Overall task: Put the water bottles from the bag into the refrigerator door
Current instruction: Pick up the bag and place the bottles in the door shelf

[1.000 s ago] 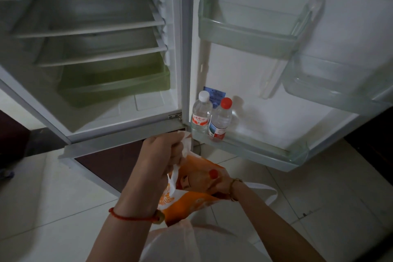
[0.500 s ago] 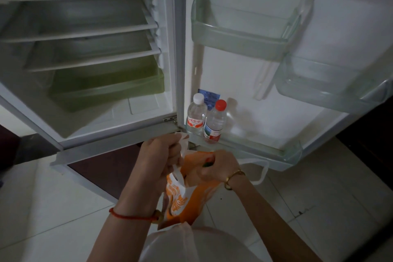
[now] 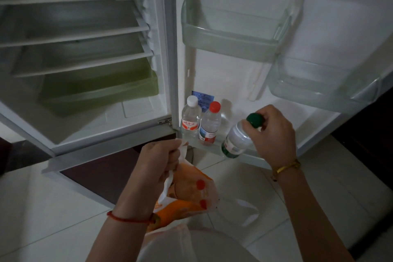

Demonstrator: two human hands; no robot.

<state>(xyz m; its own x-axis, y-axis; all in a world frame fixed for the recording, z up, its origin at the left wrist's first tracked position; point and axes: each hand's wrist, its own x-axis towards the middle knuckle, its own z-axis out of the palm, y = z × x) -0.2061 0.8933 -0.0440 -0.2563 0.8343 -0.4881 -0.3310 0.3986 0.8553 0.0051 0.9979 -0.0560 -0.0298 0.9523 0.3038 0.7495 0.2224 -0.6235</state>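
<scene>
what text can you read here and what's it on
Nothing reads clearly.
On the white-capped bottle: white characters on red, blurred.
On the red-capped bottle: label too small.
On the green-capped bottle in the right hand: label blurred.
On the blue sticker: too small.
On the orange bag in the left hand: print illegible.

At the left end of the door shelf (image 3: 258,156) a bottle (image 3: 190,122) stands with a second bottle (image 3: 209,126) just right of it. Further right the right hand (image 3: 274,134) holds a third bottle (image 3: 237,139), tilted, seemingly over the shelf. In front, the left hand (image 3: 159,161) holds the bag (image 3: 191,190).
</scene>
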